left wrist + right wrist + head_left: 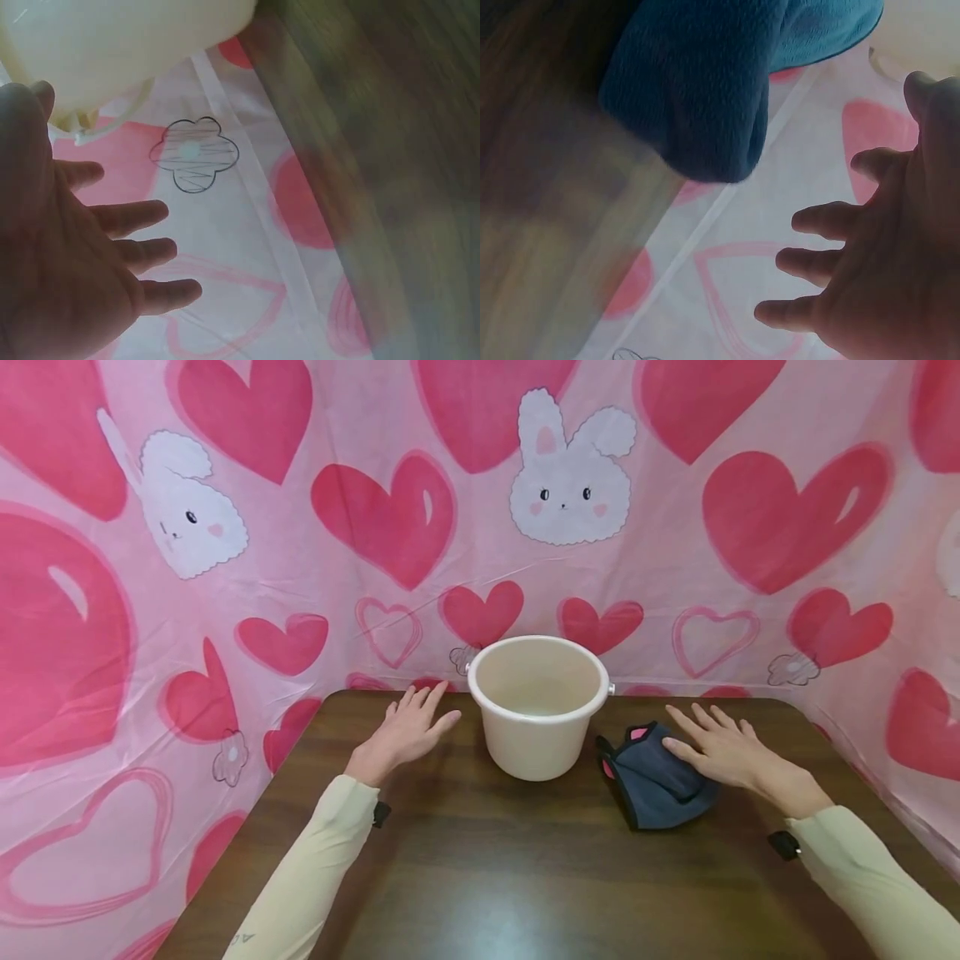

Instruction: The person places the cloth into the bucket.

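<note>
- Standing upright near the far edge of the brown tabletop point(420, 852): one cream bucket point(536, 747), mouth upward, placed between the two hands. Presumably set on its base because that is its steadiest position and leaves the opening reachable from either side.
- Fitting, bucket: one side lug point(612, 689) just under the rim, with a counterpart opposite; likely anchors for a carrying handle.
- Lying beside the bucket, toward the person's right: one dark blue cloth item point(667, 793), black-edged, pink showing at its openings. Slumped and folded, probably because soft fabric cannot hold its own shape. Exact kind: cannot tell.
- Left hand point(405, 727): wide, fingers extended and spread, holding nothing; near the bucket, apart from it.
- Right hand point(720, 752): wide, fingers spread, holding nothing; its thumb overlaps the cloth in the head view, yet the right wrist view shows the two apart.
- Posture, both hands: roughly mirrored, one at each outer side, perhaps to leave both objects unobstructed.
- Markings: no brand, label or legible lettering on bucket or cloth. Small dark mark point(243, 937) on the left sleeve point(315, 860), unreadable.
- Backdrop point(480, 560): pink, printed with hearts and rabbits; no words found.
</note>
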`<state>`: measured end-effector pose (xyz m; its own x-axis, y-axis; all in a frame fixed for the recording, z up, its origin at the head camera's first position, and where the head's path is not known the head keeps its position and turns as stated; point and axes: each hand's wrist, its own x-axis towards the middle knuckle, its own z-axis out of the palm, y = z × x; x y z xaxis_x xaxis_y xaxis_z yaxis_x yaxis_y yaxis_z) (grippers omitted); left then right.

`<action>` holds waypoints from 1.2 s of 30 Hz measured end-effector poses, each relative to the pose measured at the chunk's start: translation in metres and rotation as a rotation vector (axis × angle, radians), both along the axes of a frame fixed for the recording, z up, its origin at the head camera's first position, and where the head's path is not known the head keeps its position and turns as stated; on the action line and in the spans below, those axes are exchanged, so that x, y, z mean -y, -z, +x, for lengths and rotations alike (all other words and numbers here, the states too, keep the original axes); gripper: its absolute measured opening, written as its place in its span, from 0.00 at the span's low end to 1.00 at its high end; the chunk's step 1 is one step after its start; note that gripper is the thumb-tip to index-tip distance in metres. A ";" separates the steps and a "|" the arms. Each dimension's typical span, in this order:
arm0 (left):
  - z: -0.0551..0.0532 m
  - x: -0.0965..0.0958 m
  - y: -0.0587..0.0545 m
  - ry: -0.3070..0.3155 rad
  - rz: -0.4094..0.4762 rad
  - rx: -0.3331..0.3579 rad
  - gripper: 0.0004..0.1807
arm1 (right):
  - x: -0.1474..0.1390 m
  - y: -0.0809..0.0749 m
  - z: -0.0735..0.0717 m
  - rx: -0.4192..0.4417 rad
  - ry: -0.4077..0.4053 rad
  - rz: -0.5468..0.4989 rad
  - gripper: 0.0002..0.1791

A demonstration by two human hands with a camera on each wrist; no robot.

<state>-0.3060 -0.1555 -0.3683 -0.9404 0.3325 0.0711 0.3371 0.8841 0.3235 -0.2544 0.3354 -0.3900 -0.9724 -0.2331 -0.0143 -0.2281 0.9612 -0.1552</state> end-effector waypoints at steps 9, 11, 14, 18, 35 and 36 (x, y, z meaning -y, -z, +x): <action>-0.006 -0.008 -0.001 0.021 0.220 -0.054 0.39 | 0.007 0.010 -0.001 0.010 -0.029 -0.114 0.44; -0.007 -0.011 -0.004 0.028 0.295 -0.062 0.38 | 0.010 0.010 -0.002 0.004 -0.033 -0.133 0.44; -0.010 -0.016 -0.006 0.043 0.381 -0.080 0.38 | 0.015 0.010 -0.003 0.013 -0.025 -0.144 0.46; -0.010 -0.023 -0.005 0.052 0.463 -0.095 0.36 | 0.020 0.009 -0.003 0.035 -0.014 -0.144 0.49; -0.007 -0.055 0.018 0.130 0.886 0.045 0.36 | 0.029 0.008 0.002 0.287 -0.172 -0.086 0.43; -0.007 -0.056 0.018 0.136 0.912 0.058 0.36 | 0.029 0.010 0.002 0.284 -0.170 -0.082 0.42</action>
